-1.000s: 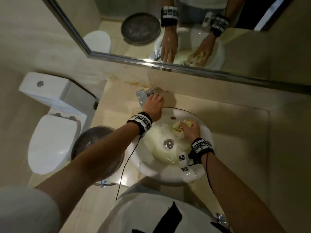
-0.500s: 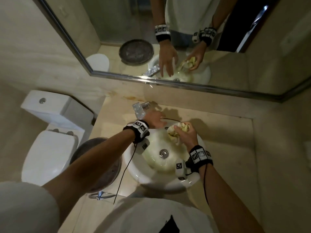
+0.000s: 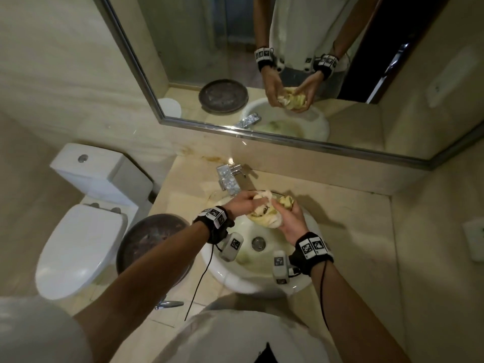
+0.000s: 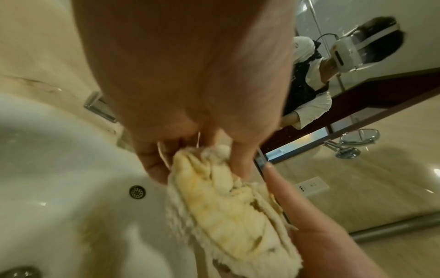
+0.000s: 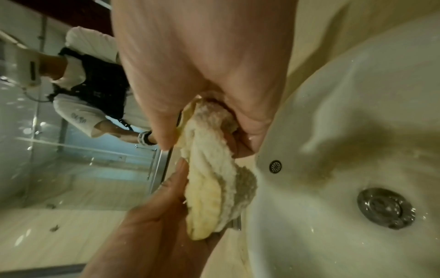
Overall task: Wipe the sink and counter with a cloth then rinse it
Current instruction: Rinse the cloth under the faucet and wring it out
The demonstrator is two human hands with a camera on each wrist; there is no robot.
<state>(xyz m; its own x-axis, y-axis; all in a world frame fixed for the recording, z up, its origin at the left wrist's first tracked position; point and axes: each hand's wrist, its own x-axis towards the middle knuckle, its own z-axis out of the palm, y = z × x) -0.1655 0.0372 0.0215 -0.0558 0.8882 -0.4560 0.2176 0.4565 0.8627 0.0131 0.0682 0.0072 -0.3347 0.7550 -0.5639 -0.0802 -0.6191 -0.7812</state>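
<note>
A bunched yellowish cloth (image 3: 267,213) hangs above the far rim of the white round sink (image 3: 235,281). My left hand (image 3: 242,204) grips one end of the cloth (image 4: 228,203) with curled fingers. My right hand (image 3: 290,218) holds the other end, fingers wrapped round the cloth (image 5: 209,169). Both hands are raised over the basin, just in front of the chrome tap (image 3: 227,179). The drain (image 3: 258,243) lies below them, with yellowish staining in the bowl. The beige counter (image 3: 353,231) spreads to the right of the sink.
A white toilet (image 3: 78,244) stands at the left, with a dark round bin lid (image 3: 152,242) between it and the sink. A large mirror (image 3: 288,74) runs along the wall behind the counter. A wall socket (image 3: 474,237) sits on the right wall.
My left hand left the tap and came over to take hold of the cloth. My right hand lifted the cloth out of the basin. The view tilted upward.
</note>
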